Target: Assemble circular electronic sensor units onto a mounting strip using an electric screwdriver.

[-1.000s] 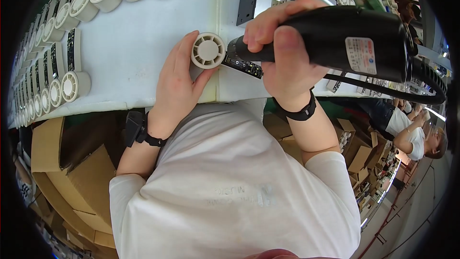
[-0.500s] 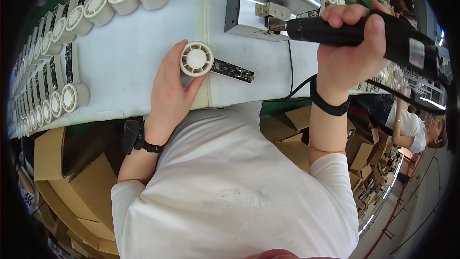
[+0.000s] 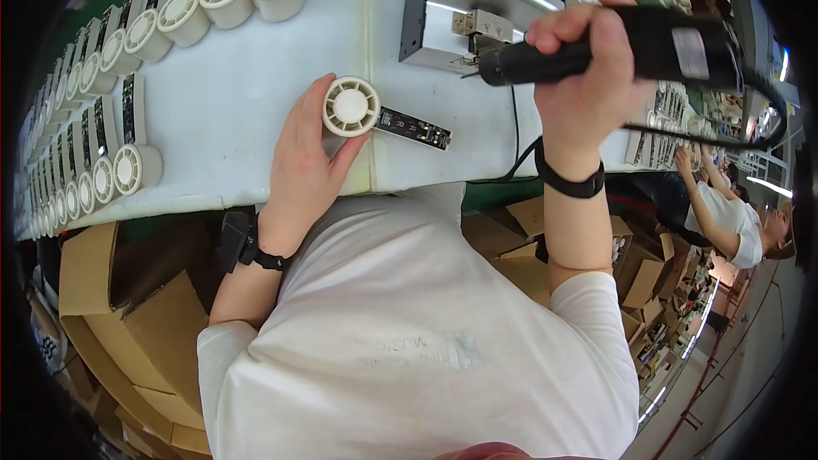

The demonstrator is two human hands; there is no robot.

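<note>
My left hand [image 3: 305, 153] is wrapped round a white round housing [image 3: 351, 107], whose spoked face is turned up. From its right side a narrow strip with a dark circuit board [image 3: 416, 128] sticks out over the table. My right hand [image 3: 588, 77] grips a black corded electric screwdriver [image 3: 660, 43], raised and pointing left, its thin tip just in front of the silver screw feeder [image 3: 443, 21]. Whether a screw sits on that tip is too small to tell. Tip and housing are apart.
Rows of similar white housings [image 3: 179, 17] with board strips stand at the left of the pale table [image 3: 230, 111]. A black cable [image 3: 518, 119] runs beside the feeder. Open cardboard boxes [image 3: 153, 332] lie below the edge; another person [image 3: 724, 213] works far right.
My right hand has brought the screwdriver leftward and slightly nearer, its tip coming away from the feeder's front. My left hand and the housing have hardly moved.
</note>
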